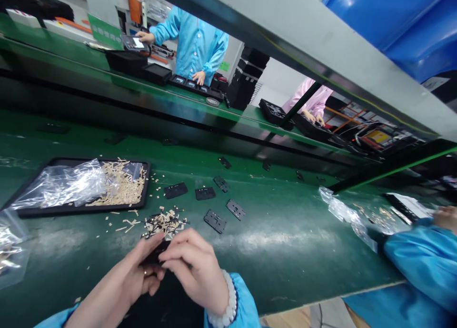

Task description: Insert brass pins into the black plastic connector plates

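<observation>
My left hand (141, 266) is closed around a black plastic part (156, 253), held low over the near edge of the green bench. Against that part's right side, my right hand (196, 263) pinches with thumb and fingertips; anything tiny between them is hidden. Just beyond my hands lies a loose pile of small tan and black strips (167, 222). Farther off, several flat black plastic plates with cut-outs rest on the bench, among them a nearer plate (214, 221) and a plate to its left (175, 190).
At left, a black tray (147, 185) bears clear plastic bags (67, 183) and many tan strips (124, 185). Another plastic bag (342, 209) lies at right, near a co-worker's blue sleeve (421, 252). Two people work across the bench beyond a raised green shelf (93, 85).
</observation>
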Demonstrator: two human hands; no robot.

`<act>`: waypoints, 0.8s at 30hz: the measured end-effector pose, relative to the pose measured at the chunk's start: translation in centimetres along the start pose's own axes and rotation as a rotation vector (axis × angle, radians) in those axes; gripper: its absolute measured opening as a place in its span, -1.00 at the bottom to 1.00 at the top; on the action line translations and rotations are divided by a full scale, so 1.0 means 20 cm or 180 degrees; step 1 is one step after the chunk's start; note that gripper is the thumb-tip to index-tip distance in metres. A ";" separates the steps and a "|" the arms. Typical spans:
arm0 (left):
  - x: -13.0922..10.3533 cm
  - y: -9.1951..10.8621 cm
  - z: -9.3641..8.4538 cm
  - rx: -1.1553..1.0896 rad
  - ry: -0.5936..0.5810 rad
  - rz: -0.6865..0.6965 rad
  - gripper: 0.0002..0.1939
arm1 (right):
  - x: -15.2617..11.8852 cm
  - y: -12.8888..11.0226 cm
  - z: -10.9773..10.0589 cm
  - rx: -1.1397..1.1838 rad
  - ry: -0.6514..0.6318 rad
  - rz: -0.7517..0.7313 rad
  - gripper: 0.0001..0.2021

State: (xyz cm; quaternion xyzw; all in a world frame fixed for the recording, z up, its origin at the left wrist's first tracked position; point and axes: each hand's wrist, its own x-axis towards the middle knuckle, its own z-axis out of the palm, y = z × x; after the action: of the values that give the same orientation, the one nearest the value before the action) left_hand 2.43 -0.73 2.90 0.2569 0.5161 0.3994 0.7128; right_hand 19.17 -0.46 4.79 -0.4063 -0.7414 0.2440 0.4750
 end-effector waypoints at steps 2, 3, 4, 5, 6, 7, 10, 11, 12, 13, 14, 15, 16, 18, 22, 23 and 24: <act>0.01 -0.02 -0.02 0.0575 0.0153 0.0721 -0.40 | -0.01 0.01 0.02 0.0481 0.0251 0.0633 -0.85; 0.02 -0.02 -0.03 0.0906 0.0199 0.1071 -0.44 | -0.01 0.01 0.03 0.0746 0.0309 0.0942 -0.85; 0.03 -0.02 -0.04 0.1229 0.0204 0.1369 -0.51 | -0.02 0.01 0.04 0.1048 0.0320 0.1227 -0.84; 0.04 -0.02 -0.05 0.1527 0.0173 0.1589 -0.59 | -0.02 0.01 0.05 0.1376 0.0297 0.1483 -0.80; 0.04 -0.01 -0.06 0.1781 0.0118 0.1755 -0.65 | -0.02 0.01 0.06 0.1710 0.0256 0.1703 -0.77; 0.05 0.00 -0.06 0.1983 0.0063 0.1906 -0.67 | -0.03 0.01 0.07 0.2025 0.0228 0.1887 -0.74; 0.05 0.03 -0.07 0.2307 -0.0078 0.2360 -0.74 | -0.04 0.01 0.10 0.2725 0.0267 0.2235 -0.71; 0.05 0.04 -0.08 0.2382 -0.0158 0.2496 -0.77 | -0.04 0.02 0.10 0.2924 0.0279 0.2319 -0.70; 0.05 0.05 -0.09 0.2468 -0.0265 0.2595 -0.80 | -0.04 0.02 0.11 0.3117 0.0266 0.2403 -0.69; 0.05 0.06 -0.09 0.2572 -0.0397 0.2661 -0.81 | -0.04 0.03 0.11 0.3283 0.0236 0.2485 -0.67; 0.05 0.06 -0.10 0.2675 -0.0534 0.2712 -0.81 | -0.04 0.03 0.11 0.3408 0.0193 0.2561 -0.66; 0.06 0.07 -0.11 0.2766 -0.0663 0.2764 -0.80 | -0.04 0.03 0.11 0.3493 0.0155 0.2623 -0.64; 0.06 0.08 -0.11 0.2853 -0.0787 0.2803 -0.79 | -0.05 0.04 0.11 0.3541 0.0123 0.2671 -0.63; 0.05 0.10 -0.11 0.2944 -0.0907 0.2895 -0.79 | -0.05 0.04 0.11 0.3586 0.0100 0.2716 -0.62; 0.03 0.10 -0.10 0.2904 -0.0798 0.2895 -0.75 | -0.06 0.03 0.11 0.3572 0.0100 0.2732 -0.61; 0.02 0.10 -0.10 0.2897 -0.0769 0.2876 -0.75 | -0.06 0.02 0.11 0.3559 0.0106 0.2734 -0.62; 0.02 0.10 -0.10 0.2913 -0.0764 0.2856 -0.75 | -0.06 0.02 0.11 0.3544 0.0113 0.2736 -0.62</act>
State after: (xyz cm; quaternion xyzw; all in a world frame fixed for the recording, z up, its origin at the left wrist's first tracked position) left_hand 0.07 0.62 3.67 0.7678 0.3934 0.3668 0.3480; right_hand 17.60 -1.24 2.87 -0.3636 -0.2721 0.7468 0.4859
